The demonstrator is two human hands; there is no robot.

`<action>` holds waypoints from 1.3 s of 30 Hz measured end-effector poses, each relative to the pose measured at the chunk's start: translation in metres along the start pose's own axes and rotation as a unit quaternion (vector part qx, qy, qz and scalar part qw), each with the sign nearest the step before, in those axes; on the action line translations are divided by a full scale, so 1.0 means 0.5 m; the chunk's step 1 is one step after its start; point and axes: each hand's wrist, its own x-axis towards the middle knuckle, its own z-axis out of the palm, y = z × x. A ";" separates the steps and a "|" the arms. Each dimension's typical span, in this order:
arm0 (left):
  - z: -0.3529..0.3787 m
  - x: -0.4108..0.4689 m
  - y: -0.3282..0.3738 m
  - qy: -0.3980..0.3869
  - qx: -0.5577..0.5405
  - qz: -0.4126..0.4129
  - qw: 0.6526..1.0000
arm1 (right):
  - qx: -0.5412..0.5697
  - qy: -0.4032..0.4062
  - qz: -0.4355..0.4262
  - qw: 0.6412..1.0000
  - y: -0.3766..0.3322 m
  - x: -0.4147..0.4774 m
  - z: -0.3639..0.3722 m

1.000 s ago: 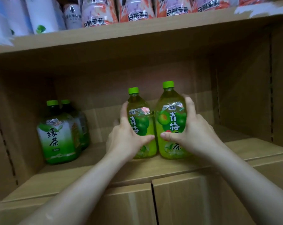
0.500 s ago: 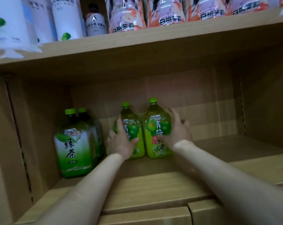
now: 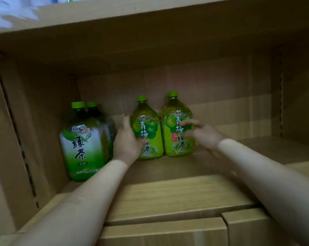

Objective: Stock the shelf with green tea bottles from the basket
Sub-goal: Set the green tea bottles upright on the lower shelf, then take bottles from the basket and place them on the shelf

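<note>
Two light-green plum green tea bottles stand upright side by side deep on the wooden shelf (image 3: pixel 176 192). My left hand (image 3: pixel 127 141) wraps the left bottle (image 3: pixel 148 128) from its left side, thumb across the label. My right hand (image 3: pixel 201 133) hovers at the right bottle (image 3: pixel 176 121) with fingers spread, apart from the label. Two darker green tea bottles stand further left, one (image 3: pixel 84 142) in front and the other (image 3: pixel 94 110) mostly hidden behind it. The basket is out of view.
The shelf's left wall (image 3: pixel 11 139) is close to the dark bottles. The right wall (image 3: pixel 299 103) stands far from the bottles, with bare shelf floor between. The upper shelf board (image 3: pixel 150 11) hangs overhead. Cabinet doors (image 3: pixel 167 235) lie below.
Both bottles went from the shelf front to the back and now stand there. My right hand has let go of the right bottle and opened. The view has moved closer.
</note>
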 end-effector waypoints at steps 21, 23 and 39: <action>-0.042 -0.185 0.272 -0.139 -0.202 0.195 0.950 | -0.086 -0.010 -0.033 0.996 -0.110 -0.286 -0.198; -0.020 -0.242 0.329 -0.159 -0.247 0.243 0.925 | -0.131 -0.020 -0.041 0.990 -0.115 -0.359 -0.257; 0.289 -0.829 0.731 -0.499 -0.307 0.388 0.711 | -0.237 0.163 0.231 0.930 0.157 -0.974 -0.733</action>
